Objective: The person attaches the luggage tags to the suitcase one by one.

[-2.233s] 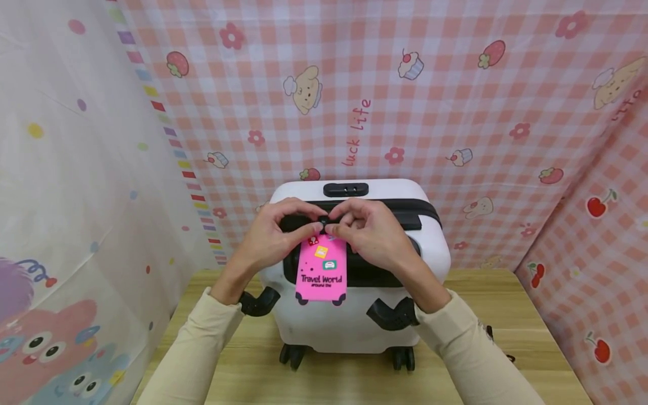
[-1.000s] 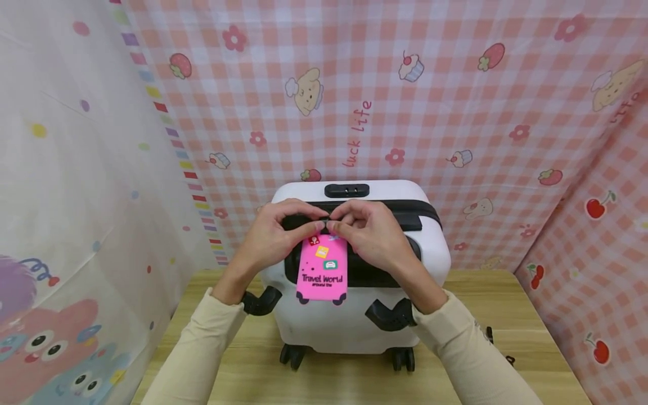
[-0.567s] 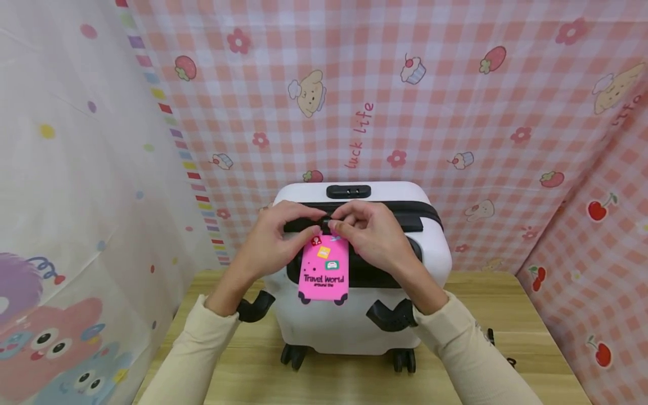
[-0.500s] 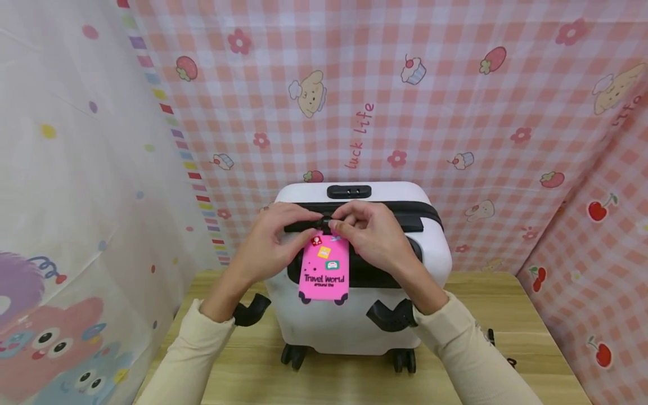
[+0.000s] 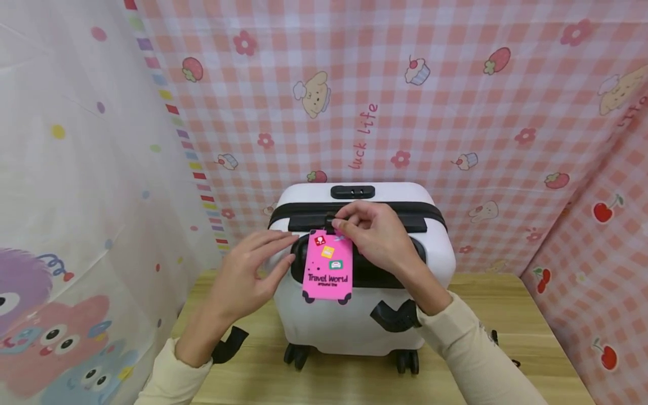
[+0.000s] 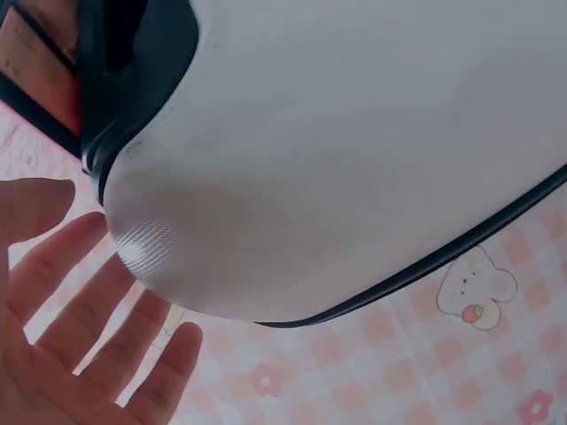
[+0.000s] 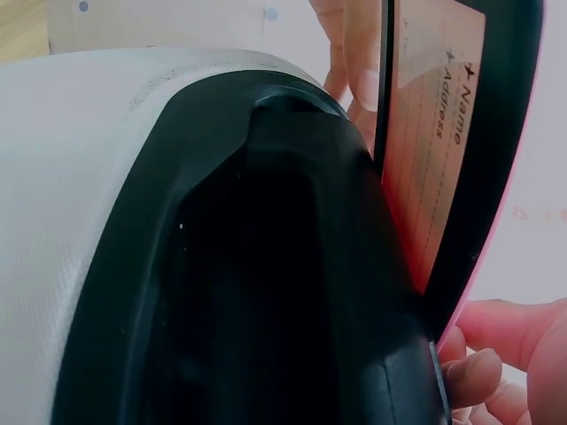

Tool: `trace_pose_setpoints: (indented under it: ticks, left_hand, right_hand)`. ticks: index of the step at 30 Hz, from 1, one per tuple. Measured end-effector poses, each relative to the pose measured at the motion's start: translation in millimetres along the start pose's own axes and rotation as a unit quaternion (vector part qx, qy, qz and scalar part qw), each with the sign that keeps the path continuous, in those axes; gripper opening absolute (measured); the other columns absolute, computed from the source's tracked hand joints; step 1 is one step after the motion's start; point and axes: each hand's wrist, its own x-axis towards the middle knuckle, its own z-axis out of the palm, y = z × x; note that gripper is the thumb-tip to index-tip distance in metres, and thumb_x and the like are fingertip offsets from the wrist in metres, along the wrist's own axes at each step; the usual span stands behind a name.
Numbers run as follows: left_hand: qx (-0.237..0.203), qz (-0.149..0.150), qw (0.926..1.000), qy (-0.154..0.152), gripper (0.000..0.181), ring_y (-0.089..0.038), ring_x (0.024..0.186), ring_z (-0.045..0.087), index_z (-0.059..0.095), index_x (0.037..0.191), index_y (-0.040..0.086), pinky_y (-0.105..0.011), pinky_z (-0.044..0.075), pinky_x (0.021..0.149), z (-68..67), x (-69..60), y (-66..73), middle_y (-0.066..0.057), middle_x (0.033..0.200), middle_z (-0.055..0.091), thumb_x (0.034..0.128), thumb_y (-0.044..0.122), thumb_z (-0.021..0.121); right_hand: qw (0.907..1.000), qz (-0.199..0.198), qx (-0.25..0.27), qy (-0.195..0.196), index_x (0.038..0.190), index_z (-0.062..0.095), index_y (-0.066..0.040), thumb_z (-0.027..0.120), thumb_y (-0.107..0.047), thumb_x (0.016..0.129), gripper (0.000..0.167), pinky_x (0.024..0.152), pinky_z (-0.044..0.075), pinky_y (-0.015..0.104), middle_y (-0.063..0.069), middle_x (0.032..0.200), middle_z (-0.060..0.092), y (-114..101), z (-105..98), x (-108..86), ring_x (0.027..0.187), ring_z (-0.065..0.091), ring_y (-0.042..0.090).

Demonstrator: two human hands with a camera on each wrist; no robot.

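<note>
A white suitcase (image 5: pixel 349 323) stands upright on its wheels, with a black carry handle (image 5: pixel 306 224) across its upper side. From that handle hangs a pink luggage tag (image 5: pixel 330 288) printed "Travel World". Thumb and forefinger of my right hand (image 5: pixel 382 236) pinch the tag's short black strap (image 5: pixel 329 220) at the top. The right wrist view shows the tag's back, with a name and address card (image 7: pixel 438 133). My left hand (image 5: pixel 248 275) is off the tag, fingers extended, beside the suitcase's left side. In the left wrist view its spread fingers (image 6: pixel 142 328) lie near the rounded corner.
A wooden tabletop (image 5: pixel 354 382) carries the suitcase. Pink checked cloth (image 5: pixel 374 73) hangs close behind it and along the right; a white patterned curtain (image 5: pixel 121 185) hangs at left. Small black items, including one rod-like piece (image 5: pixel 494 337), lie on the right, partly behind my sleeve.
Both hands pinched the strap at the tag's top earlier. My left hand has let go and moved down and left. The right hand keeps its pinch, and the tag still hangs there.
</note>
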Motion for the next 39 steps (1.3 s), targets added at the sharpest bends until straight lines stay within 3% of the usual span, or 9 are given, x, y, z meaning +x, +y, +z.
trace_pose_setpoints:
  ticks: [9, 13, 17, 20, 25, 31, 36, 39]
  left_hand:
    - [0.003, 0.001, 0.9996, 0.03, 0.032, -0.027, 0.117, 0.061, 0.074, 0.117, 0.007, -0.047, 0.048, 0.1, 11.4, -8.2, -0.5, -0.01, 0.121, 0.069, 0.0854, 0.013, 0.076]
    - [0.007, 0.018, 0.9982, 0.057, 0.032, -0.029, 0.114, 0.063, 0.074, 0.115, 0.006, -0.049, 0.05, 0.097, 15.2, -8.9, -2.1, -0.011, 0.117, 0.071, 0.0837, 0.012, 0.076]
    - [0.01, 0.037, 0.9961, 0.08, 0.032, -0.03, 0.112, 0.064, 0.075, 0.114, 0.005, -0.05, 0.052, 0.094, 17.9, -8.5, -3.0, -0.012, 0.114, 0.072, 0.083, 0.011, 0.076]
    - [0.005, 0.042, 0.9956, 0.084, 0.031, -0.03, 0.112, 0.064, 0.075, 0.113, 0.005, -0.05, 0.052, 0.093, 18.6, -8.1, -2.9, -0.013, 0.114, 0.072, 0.0827, 0.011, 0.075]
    - [0.003, 0.043, 0.9954, 0.086, 0.031, -0.031, 0.111, 0.064, 0.075, 0.113, 0.004, -0.051, 0.053, 0.092, 19.4, -8.7, -3.6, -0.013, 0.113, 0.072, 0.0817, 0.01, 0.076]
    - [-0.001, 0.034, 0.995, 0.094, 0.03, -0.03, 0.11, 0.065, 0.076, 0.11, 0.005, -0.049, 0.052, 0.093, 20.9, -9.3, -5.6, -0.012, 0.112, 0.073, 0.081, 0.011, 0.077]
    - [-0.008, 0.016, 0.9962, 0.086, 0.029, -0.029, 0.113, 0.065, 0.077, 0.11, 0.007, -0.047, 0.051, 0.096, 20.1, -8.5, -3.8, -0.011, 0.113, 0.073, 0.0825, 0.014, 0.075]
    - [-0.009, 0.01, 0.9966, 0.082, 0.028, -0.03, 0.113, 0.064, 0.077, 0.11, 0.007, -0.047, 0.051, 0.096, 20.3, -8.5, -3.0, -0.011, 0.113, 0.073, 0.0834, 0.015, 0.075]
  right_hand:
    - [0.9996, -0.021, 0.019, 0.001, 0.103, 0.071, -0.011, 0.069, -0.02, 0.094, 0.013, 0.054, 0.047, 0.027, 0.004, 0.075, 0.067, 4, -2, -0.8, 0.062, 0.056, 0.021]
    - [0.9936, -0.086, 0.067, 0.029, 0.103, 0.07, -0.007, 0.065, -0.016, 0.096, 0.013, 0.053, 0.046, 0.027, 0.007, 0.07, 0.062, 9, -4, -1.2, 0.056, 0.053, 0.02]
    - [0.9762, -0.168, 0.117, 0.072, 0.099, 0.069, -0.002, 0.065, -0.009, 0.095, 0.009, 0.051, 0.044, 0.026, 0.009, 0.064, 0.055, 14, -8, -2.2, 0.051, 0.049, 0.019]
    - [0.9694, -0.195, 0.119, 0.09, 0.098, 0.07, -0.002, 0.066, -0.006, 0.094, 0.007, 0.048, 0.041, 0.026, 0.009, 0.065, 0.056, 17, -14, -4.6, 0.05, 0.048, 0.017]
    - [0.9696, -0.194, 0.09, 0.12, 0.098, 0.071, -0.002, 0.066, -0.005, 0.093, 0.007, 0.049, 0.042, 0.023, 0.006, 0.071, 0.059, 24, -26, -9.4, 0.058, 0.051, 0.014]
    - [0.9681, -0.172, 0.085, 0.162, 0.096, 0.072, 0.002, 0.066, -0.001, 0.092, 0.007, 0.061, 0.047, 0.019, -0.001, 0.08, 0.064, 44, -49, -18.2, 0.068, 0.055, 0.012]
    - [0.9672, -0.144, 0.057, 0.202, 0.101, 0.071, 0.005, 0.063, -0.002, 0.095, 0.011, 0.066, 0.047, 0.016, -0.005, 0.091, 0.068, 66, -75, -34.3, 0.075, 0.057, 0.01]
    - [0.9699, -0.12, 0.046, 0.206, 0.105, 0.068, 0.007, 0.06, -0.001, 0.097, 0.014, 0.07, 0.047, 0.015, -0.005, 0.097, 0.068, 87, -91, -47.0, 0.081, 0.058, 0.011]
